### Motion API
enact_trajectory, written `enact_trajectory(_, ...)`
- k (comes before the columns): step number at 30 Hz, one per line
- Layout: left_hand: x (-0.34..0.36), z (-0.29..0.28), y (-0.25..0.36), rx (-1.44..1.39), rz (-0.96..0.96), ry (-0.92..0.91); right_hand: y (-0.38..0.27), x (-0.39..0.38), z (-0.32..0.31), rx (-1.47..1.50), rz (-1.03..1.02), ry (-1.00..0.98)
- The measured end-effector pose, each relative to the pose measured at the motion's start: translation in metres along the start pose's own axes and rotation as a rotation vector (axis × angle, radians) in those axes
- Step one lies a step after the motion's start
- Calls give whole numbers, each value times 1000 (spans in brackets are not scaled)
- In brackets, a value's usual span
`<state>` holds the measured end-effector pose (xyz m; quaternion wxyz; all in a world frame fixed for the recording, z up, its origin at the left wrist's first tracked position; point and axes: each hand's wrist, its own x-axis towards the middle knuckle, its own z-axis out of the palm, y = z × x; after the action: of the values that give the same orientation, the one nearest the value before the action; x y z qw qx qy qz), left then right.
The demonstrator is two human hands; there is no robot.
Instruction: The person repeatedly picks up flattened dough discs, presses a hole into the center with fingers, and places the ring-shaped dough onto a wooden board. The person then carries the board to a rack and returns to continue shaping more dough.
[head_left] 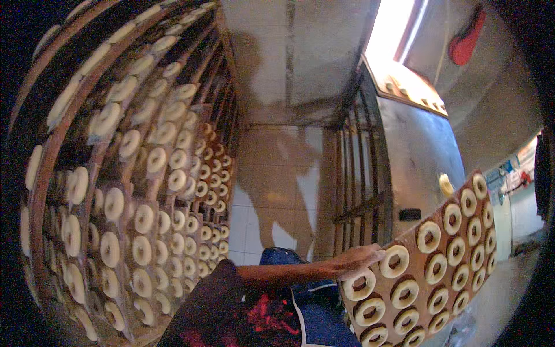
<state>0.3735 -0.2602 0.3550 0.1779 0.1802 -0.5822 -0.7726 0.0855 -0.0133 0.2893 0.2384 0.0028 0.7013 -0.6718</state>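
Note:
My left arm reaches across to the right, and my left hand [357, 261] is closed round the near left edge of a brown board [417, 272]. Rows of pale raw dough rings [429, 237] lie on this board, which appears strongly tilted at the lower right. The fingers sit close beside the nearest rings; those under the board are hidden. My right hand does not show. Just past the board's far edge is a small pale yellow piece [446, 184] that I cannot make out.
A tall wooden rack [101, 168] fills the left side, its shelves lined with more dough rings. A metal cabinet [413, 144] stands at the right beside a dark slatted rack [361, 168]. Between them lies a tiled floor [277, 202]. A red object [465, 43] hangs at the upper right.

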Motion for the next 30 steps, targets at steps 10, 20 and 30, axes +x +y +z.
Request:
enact_trajectory(10,-40,-86,42,-408,154,609,-80,116,106,258,17,-403)
enact_trajectory(20,-56,-241,14,-311,244,1342,-68,233,600,135,-104,-918)
enact_trajectory(30,55,-323,148,-368,565,1502,-84,167,981,-19,-23,-1447)
